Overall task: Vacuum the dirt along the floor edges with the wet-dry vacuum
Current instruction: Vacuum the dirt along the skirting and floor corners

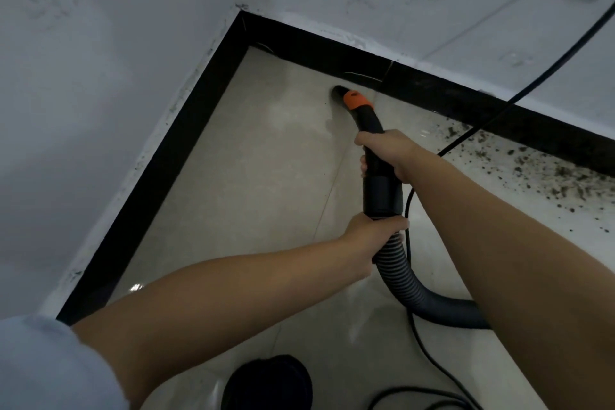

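Observation:
The black vacuum wand (379, 176) with an orange collar (356, 100) points at the floor beside the black baseboard (299, 43); its nozzle tip (338, 91) sits close to the baseboard near the room corner. My right hand (387, 151) grips the wand's upper part. My left hand (369, 236) grips the ribbed grey hose (409, 280) just below the wand's cuff. Dark dirt (539, 170) lies scattered on the pale tiles along the baseboard to the right of the nozzle.
A black power cord (532, 83) runs from the upper right wall down across the dirt and floor, looping at the bottom (416, 393). A dark round object (269, 383) sits at the bottom edge. White smudged walls meet in the corner (241, 10).

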The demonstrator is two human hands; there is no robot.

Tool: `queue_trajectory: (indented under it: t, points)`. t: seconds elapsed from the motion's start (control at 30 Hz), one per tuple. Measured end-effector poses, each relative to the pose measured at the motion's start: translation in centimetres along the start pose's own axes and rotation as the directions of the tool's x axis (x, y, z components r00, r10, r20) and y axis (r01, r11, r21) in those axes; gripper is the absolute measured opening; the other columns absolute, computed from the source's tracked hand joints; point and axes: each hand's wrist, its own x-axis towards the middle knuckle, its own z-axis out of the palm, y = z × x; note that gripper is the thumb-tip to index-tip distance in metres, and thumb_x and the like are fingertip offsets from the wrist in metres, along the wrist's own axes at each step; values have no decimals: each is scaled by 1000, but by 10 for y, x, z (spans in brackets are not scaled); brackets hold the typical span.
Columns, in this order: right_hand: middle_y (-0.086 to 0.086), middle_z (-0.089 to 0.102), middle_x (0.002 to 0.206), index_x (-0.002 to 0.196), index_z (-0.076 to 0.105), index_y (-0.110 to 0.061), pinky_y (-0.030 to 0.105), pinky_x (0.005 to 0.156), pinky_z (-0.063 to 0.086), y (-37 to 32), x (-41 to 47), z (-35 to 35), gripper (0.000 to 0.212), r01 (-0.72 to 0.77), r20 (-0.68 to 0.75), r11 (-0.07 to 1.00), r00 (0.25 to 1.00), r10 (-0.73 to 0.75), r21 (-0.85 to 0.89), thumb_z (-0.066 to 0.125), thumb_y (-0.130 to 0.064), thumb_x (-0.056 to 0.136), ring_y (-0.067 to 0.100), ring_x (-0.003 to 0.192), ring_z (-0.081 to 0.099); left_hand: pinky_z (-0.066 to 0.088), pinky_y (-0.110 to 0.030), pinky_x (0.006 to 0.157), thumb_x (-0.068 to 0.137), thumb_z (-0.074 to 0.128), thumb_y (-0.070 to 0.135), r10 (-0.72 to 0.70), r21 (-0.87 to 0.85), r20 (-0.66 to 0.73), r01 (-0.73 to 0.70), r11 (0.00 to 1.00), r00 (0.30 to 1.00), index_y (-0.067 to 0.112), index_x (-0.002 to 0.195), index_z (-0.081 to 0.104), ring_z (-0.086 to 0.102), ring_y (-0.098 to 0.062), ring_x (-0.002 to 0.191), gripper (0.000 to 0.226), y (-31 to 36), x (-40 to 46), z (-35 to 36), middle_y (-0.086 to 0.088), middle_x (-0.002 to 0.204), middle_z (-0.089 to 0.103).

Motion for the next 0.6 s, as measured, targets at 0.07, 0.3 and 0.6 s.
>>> queue_trajectory:
  t: [0.07, 0.3, 0.6]
  points:
    - [9, 53, 62, 98, 48, -4, 25, 47, 51, 10, -9, 3, 17, 1, 24, 1000, 1000, 0, -23, 59, -12, 87, 18, 48, 52, 48, -24, 60, 84, 65, 9, -12, -13, -10, 12, 1000, 1000, 15, 77, 56, 56, -13, 66, 13, -13, -7, 3, -2, 72, 57]
    - [10, 52, 62, 97, 48, -3, 30, 52, 51, 13, -22, 31, 17, 38, 33, 999, 999, -38, -16, 59, -11, 86, 20, 49, 51, 48, -30, 73, 83, 66, 11, 20, -26, -61, -22, 999, 998, 15, 86, 56, 58, -19, 78, 11, -23, -18, -17, -4, 78, 58]
    - [7, 54, 57, 91, 48, -12, 32, 52, 49, 30, -113, 18, 9, 385, 2, 921, 923, -386, 66, 56, -12, 89, 18, 44, 51, 48, -19, 68, 83, 68, 15, 246, 217, -66, -227, 949, 967, 12, 107, 59, 59, -14, 85, 25, -55, -69, -10, -2, 91, 63]
